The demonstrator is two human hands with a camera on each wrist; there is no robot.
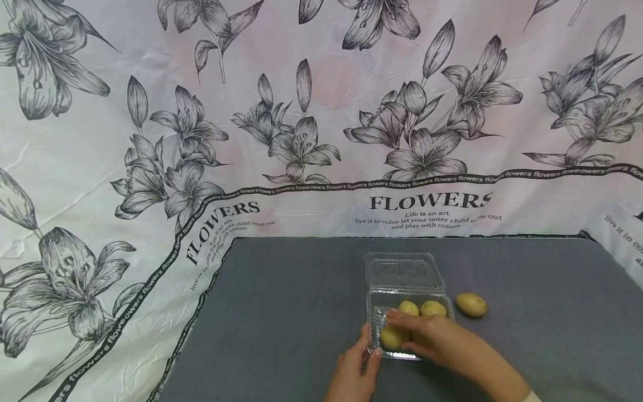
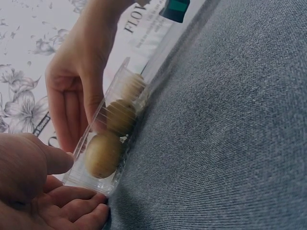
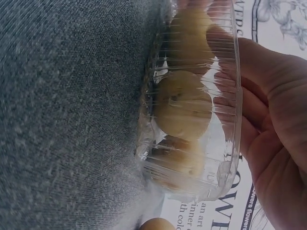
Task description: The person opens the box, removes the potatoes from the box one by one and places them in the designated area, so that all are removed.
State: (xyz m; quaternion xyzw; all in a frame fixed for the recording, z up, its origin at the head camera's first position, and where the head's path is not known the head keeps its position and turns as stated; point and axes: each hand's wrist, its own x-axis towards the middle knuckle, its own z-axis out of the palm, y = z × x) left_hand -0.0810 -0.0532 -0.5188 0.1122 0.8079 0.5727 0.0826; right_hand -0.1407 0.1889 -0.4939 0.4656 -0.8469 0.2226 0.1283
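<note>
A clear plastic clamshell box stands on the grey table, its lid folded back away from me. My left hand grips the box's near left corner, thumb by the rim and fingers low along the side. Reaching in over the right side, my right hand holds a potato between fingers and thumb at the front left of the box. Two more potatoes, one at the back middle and one at the back right, show past the hand. Part of the box's interior is hidden under my right hand.
Another potato lies on the grey table just right of the box. A white cloth printed with flowers and lettering hangs behind the table and along its left side.
</note>
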